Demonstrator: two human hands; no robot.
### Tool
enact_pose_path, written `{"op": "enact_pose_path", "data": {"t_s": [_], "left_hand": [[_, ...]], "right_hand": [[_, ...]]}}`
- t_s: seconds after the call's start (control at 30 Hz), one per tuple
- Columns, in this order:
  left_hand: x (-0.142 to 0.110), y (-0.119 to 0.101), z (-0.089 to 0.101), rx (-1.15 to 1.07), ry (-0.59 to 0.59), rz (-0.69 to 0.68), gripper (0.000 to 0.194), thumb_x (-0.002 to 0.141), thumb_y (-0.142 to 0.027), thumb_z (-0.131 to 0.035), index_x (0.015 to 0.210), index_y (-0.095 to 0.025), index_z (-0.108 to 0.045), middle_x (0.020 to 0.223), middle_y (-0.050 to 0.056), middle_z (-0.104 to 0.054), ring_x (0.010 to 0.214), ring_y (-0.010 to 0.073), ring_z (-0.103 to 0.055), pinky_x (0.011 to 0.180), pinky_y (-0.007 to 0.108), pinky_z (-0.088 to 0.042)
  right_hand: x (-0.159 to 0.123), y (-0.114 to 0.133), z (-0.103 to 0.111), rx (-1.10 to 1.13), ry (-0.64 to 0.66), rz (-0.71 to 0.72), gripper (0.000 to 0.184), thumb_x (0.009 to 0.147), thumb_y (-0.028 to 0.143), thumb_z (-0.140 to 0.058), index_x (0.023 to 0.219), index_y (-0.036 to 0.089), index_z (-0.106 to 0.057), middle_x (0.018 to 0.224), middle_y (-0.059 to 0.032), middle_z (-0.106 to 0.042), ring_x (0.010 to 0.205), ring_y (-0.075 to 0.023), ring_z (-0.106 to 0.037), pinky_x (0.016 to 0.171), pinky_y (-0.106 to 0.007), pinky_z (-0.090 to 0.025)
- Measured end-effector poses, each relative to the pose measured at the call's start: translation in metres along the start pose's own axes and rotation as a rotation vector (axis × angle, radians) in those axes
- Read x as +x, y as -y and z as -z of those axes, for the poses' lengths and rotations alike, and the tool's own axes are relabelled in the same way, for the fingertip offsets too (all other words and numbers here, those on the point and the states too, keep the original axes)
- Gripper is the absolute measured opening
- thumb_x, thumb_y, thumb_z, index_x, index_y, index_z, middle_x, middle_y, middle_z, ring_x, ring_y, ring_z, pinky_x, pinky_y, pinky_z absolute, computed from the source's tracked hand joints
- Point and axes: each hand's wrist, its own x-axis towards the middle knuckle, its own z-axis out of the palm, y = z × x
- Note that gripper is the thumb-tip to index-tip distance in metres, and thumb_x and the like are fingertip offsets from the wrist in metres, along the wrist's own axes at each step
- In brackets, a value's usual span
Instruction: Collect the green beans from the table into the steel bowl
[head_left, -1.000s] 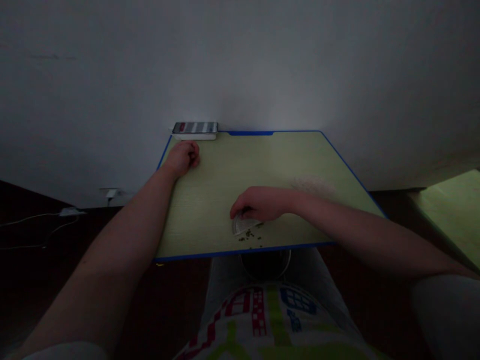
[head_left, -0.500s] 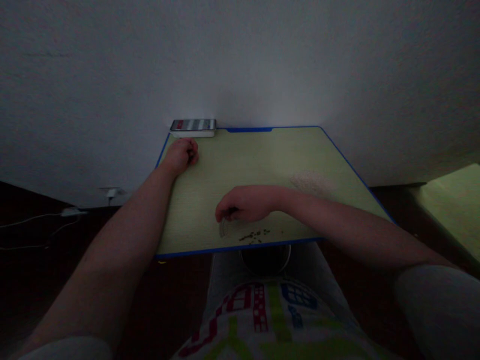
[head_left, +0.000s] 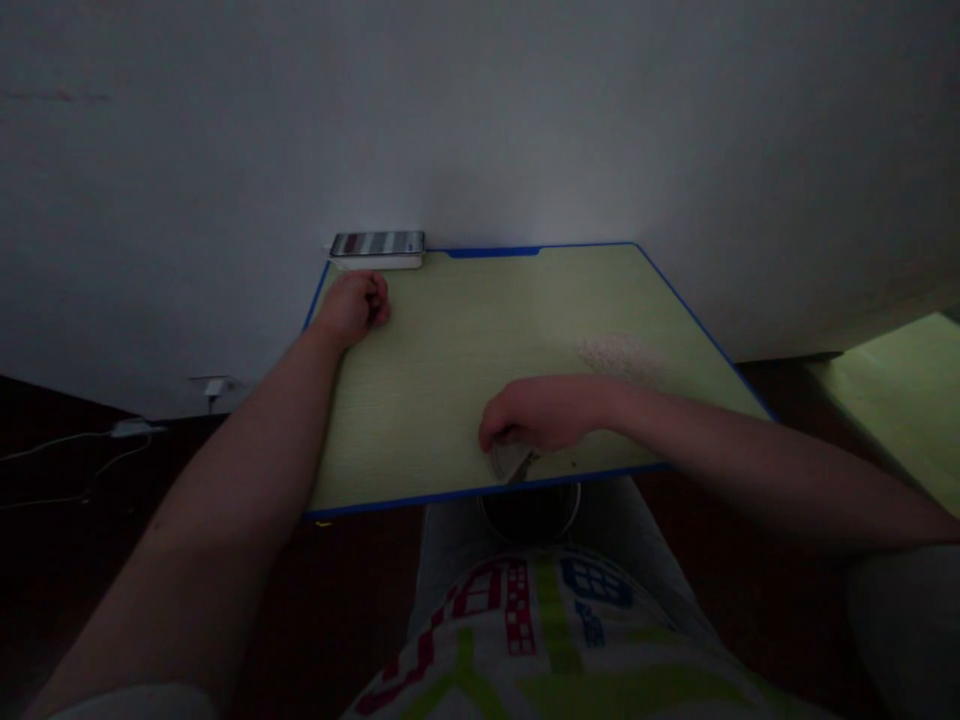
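Observation:
My right hand (head_left: 541, 413) is closed on a small clear round lid-like piece (head_left: 511, 461) and holds it against the pale green table (head_left: 465, 360), right at the near blue edge. A round dark bowl (head_left: 531, 510) sits on my lap just under that edge. My left hand (head_left: 352, 305) lies as a loose fist at the table's far left corner, with nothing visible in it. A pale patch of white grains (head_left: 621, 355) lies on the table to the right, behind my right forearm.
A phone (head_left: 377, 244) rests on a white block at the far left corner, against the wall. A second green table (head_left: 900, 400) stands at the right. Cables and a plug (head_left: 214, 387) lie on the dark floor at the left.
My right hand drew the clear piece left, then swept it right and toward the near edge. The small dark beans that lay near the edge are no longer visible. The left hand stayed put.

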Motion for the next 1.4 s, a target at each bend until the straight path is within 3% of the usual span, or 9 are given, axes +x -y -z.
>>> {"op": "enact_pose_path", "data": {"t_s": [0.1,0.2,0.27,0.37,0.5,0.8,1.0,1.13,1.4], "left_hand": [[-0.002,-0.002,-0.001,0.026,-0.02,0.003,0.007,0.06,-0.019,-0.043,0.053,-0.02,-0.045,0.041,-0.003,-0.031,0.033,0.0091,-0.036,0.034,0.023,-0.023],[-0.003,-0.004,-0.003,0.041,-0.039,0.019,0.008,0.061,-0.019,-0.044,0.053,-0.02,-0.045,0.041,-0.003,-0.032,0.034,0.0089,-0.036,0.034,0.023,-0.022],[-0.003,-0.004,-0.003,0.034,-0.043,0.024,0.008,0.061,-0.019,-0.045,0.053,-0.02,-0.045,0.041,-0.003,-0.032,0.034,0.0087,-0.036,0.034,0.023,-0.023],[-0.002,-0.003,-0.002,0.03,-0.05,0.04,0.007,0.061,-0.018,-0.045,0.054,-0.02,-0.045,0.041,-0.003,-0.032,0.034,0.0086,-0.035,0.034,0.023,-0.023],[0.001,0.001,0.002,0.049,-0.034,0.022,0.007,0.06,-0.017,-0.043,0.054,-0.02,-0.046,0.041,-0.002,-0.032,0.034,0.0093,-0.036,0.035,0.024,-0.024],[0.001,0.003,0.004,0.078,-0.028,0.016,0.006,0.06,-0.021,-0.045,0.054,-0.021,-0.044,0.042,-0.003,-0.031,0.036,0.0094,-0.037,0.037,0.023,-0.024],[0.0,0.001,0.003,0.067,-0.027,0.005,0.008,0.062,-0.022,-0.044,0.054,-0.021,-0.045,0.043,-0.003,-0.03,0.035,0.0097,-0.037,0.036,0.024,-0.023],[-0.002,-0.001,0.002,0.074,-0.04,0.009,0.011,0.064,-0.024,-0.046,0.054,-0.021,-0.043,0.043,-0.003,-0.03,0.035,0.0093,-0.037,0.036,0.024,-0.024],[-0.001,0.0,0.002,0.043,-0.001,-0.03,0.008,0.061,-0.019,-0.044,0.053,-0.02,-0.045,0.042,-0.003,-0.032,0.034,0.0093,-0.038,0.035,0.024,-0.024]], "right_hand": [[-0.026,-0.004,-0.005,0.017,-0.196,-0.15,0.031,0.084,0.01,-0.05,0.11,0.015,-0.066,0.106,-0.0093,-0.069,0.093,-0.0181,-0.062,0.081,-0.028,-0.044],[-0.058,-0.007,-0.02,0.036,-0.41,-0.412,0.035,0.083,0.011,-0.05,0.116,0.014,-0.063,0.101,-0.0085,-0.07,0.087,-0.0184,-0.064,0.078,-0.029,-0.047],[-0.076,-0.005,-0.034,0.032,-0.492,-0.568,0.037,0.081,0.011,-0.051,0.115,0.015,-0.063,0.096,-0.0073,-0.071,0.083,-0.0189,-0.065,0.076,-0.03,-0.048],[-0.087,0.004,-0.051,0.004,-0.558,-0.654,0.035,0.082,0.014,-0.051,0.114,0.016,-0.065,0.105,-0.0083,-0.07,0.092,-0.0209,-0.064,0.08,-0.031,-0.048],[-0.071,0.015,-0.056,0.005,-0.535,-0.585,0.035,0.083,0.015,-0.05,0.114,0.016,-0.066,0.109,-0.0094,-0.069,0.095,-0.021,-0.064,0.082,-0.031,-0.047],[-0.042,0.024,-0.038,0.014,-0.359,-0.424,0.032,0.082,0.013,-0.052,0.11,0.016,-0.067,0.105,-0.0087,-0.07,0.093,-0.0205,-0.063,0.08,-0.028,-0.044],[-0.013,0.008,-0.016,-0.018,-0.302,-0.244,0.033,0.083,0.01,-0.051,0.112,0.015,-0.066,0.108,-0.0094,-0.069,0.096,-0.0199,-0.062,0.083,-0.029,-0.043],[0.012,0.0,-0.005,-0.04,-0.141,-0.09,0.034,0.082,0.008,-0.053,0.11,0.019,-0.068,0.105,-0.0062,-0.07,0.093,-0.0174,-0.062,0.082,-0.027,-0.043],[-0.004,0.007,-0.012,-0.016,-0.082,-0.086,0.033,0.082,0.009,-0.053,0.109,0.018,-0.068,0.102,-0.0065,-0.071,0.091,-0.0175,-0.063,0.079,-0.026,-0.044]]}}
